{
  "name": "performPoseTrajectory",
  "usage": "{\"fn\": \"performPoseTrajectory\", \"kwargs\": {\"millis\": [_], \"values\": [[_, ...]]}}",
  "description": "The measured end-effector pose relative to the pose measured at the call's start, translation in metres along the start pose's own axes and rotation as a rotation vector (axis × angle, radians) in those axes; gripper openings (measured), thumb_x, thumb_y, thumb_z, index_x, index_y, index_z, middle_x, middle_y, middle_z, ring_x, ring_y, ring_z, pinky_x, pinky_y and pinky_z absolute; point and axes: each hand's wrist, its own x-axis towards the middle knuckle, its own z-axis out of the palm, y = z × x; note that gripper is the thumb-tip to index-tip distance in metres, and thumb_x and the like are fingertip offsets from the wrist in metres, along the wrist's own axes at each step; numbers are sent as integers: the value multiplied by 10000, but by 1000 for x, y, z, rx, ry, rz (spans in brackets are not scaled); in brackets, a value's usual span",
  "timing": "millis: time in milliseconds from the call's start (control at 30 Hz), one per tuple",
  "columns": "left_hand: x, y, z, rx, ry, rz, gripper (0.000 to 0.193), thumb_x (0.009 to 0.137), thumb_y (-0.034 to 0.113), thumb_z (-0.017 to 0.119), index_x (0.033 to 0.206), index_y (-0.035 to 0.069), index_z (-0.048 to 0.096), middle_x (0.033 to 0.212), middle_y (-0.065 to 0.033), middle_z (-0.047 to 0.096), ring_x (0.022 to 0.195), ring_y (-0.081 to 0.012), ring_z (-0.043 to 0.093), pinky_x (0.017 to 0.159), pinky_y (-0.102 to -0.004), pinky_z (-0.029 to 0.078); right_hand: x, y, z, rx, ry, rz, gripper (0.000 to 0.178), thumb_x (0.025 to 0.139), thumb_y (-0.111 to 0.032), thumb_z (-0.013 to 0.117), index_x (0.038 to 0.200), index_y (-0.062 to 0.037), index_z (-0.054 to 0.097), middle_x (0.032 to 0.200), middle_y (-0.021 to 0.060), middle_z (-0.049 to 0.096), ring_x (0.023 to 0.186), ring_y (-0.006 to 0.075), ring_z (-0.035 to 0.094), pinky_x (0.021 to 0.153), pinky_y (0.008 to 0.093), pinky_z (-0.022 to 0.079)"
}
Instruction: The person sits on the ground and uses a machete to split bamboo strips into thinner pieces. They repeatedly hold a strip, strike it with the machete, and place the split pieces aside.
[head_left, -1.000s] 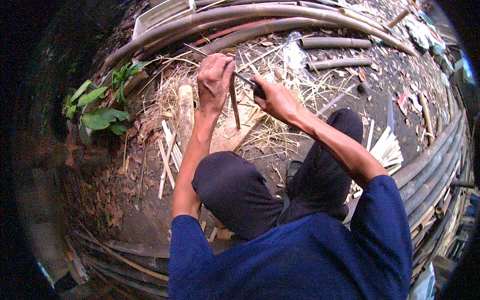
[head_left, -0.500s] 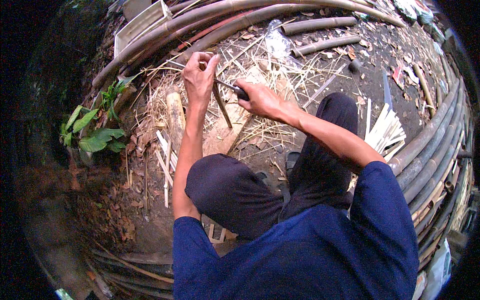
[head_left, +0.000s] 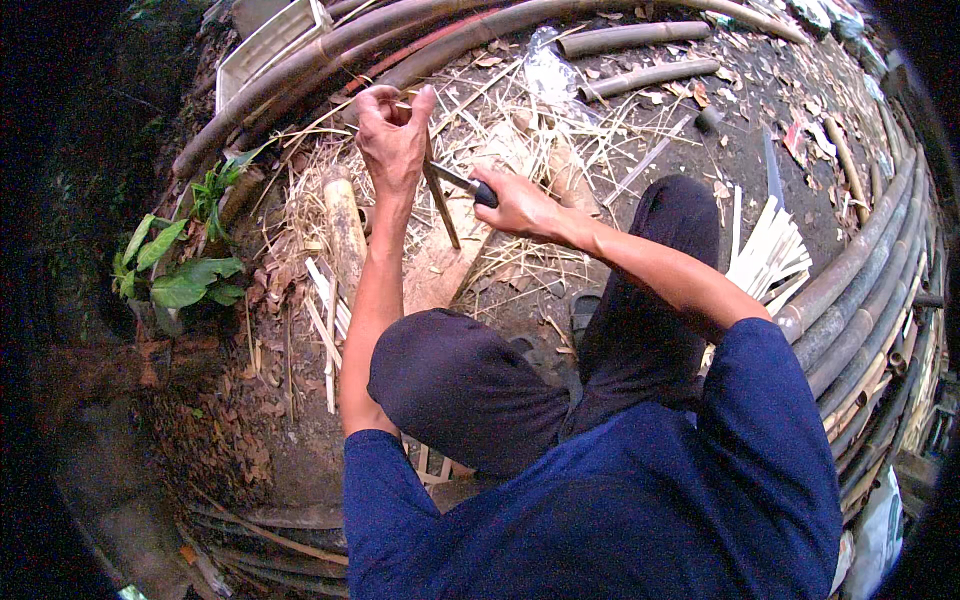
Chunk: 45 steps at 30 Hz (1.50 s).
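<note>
My left hand [head_left: 392, 145] is raised over the litter of shavings, thumb and fingers curled round the upper end of a narrow brown bamboo strip [head_left: 443, 210]. The strip hangs down at a slant, its lower end above a flat wooden board [head_left: 440, 270]. In my right hand [head_left: 525, 208] is a knife [head_left: 484, 192], gripped by its black handle. Its blade points up and left and meets the strip just below my left hand. My fingers partly hide the strip's top.
Pale split strips [head_left: 770, 250] lie fanned out at the right, beside stacked bamboo poles [head_left: 850, 285]. A cut bamboo piece [head_left: 345, 215] lies left of the board. Long poles [head_left: 440, 60] curve across the far side, near a white crate [head_left: 270, 50]. Green leaves [head_left: 190, 280] grow at the left.
My left hand has shifted slightly up and left, and the gap between its thumb and fingers looks wider. The knife blade still meets the strip, and my right hand has barely moved.
</note>
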Motion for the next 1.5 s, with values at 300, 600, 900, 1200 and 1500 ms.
{"fn": "performPoseTrajectory", "kwargs": {"millis": [300, 600, 900, 1200, 1500], "values": [[6, -38, 61, 17, 298, 206, 373, 896, 257, 636, 639, 15, 515, 541, -59, 481, 516, -124, 406, 497, -318, 347, -8, 14, -4, -49, -61, 191, 416, 814, -202, 624, 1188, -73, 495, 884, 246, 641, 844, 427, 630, 742, 502, 493], [10, -44, 78, -23, 334, 142, 355, 878, 238, 661, 624, 47, 502, 533, -28, 488, 491, -111, 393, 479, -307, 335, -1, 27, -10, -157, -31, 222, 389, 893, -298, 580, 1220, -112, 482, 812, 210, 638, 759, 388, 639, 654, 484, 487], [-4, -48, 64, -309, 472, 151, 329, 879, 209, 625, 635, 58, 464, 503, -25, 417, 455, -117, 360, 442, -292, 306, -32, 20, 57, 283, -124, 459, 371, 968, -384, 488, 986, -20, 555, 686, 155, 560, 638, 265, 546, 630, 421, 438], [28, -55, 33, -247, 91, 135, 231, 875, 239, 650, 816, 35, 559, 646, -16, 529, 556, -94, 449, 553, -265, 397, -14, 41, 58, 251, -239, 280, 375, 825, -314, 670, 1018, -9, 565, 752, 149, 605, 657, 286, 584, 623, 413, 469], [22, -55, 49, -483, -193, -154, 302, 915, 258, 645, 700, 77, 535, 550, 58, 491, 458, -25, 445, 412, -202, 345, -13, 64, 51, -23, -181, 235, 364, 777, -242, 666, 1102, -110, 568, 815, 220, 652, 780, 417, 640, 690, 488, 492]]}}
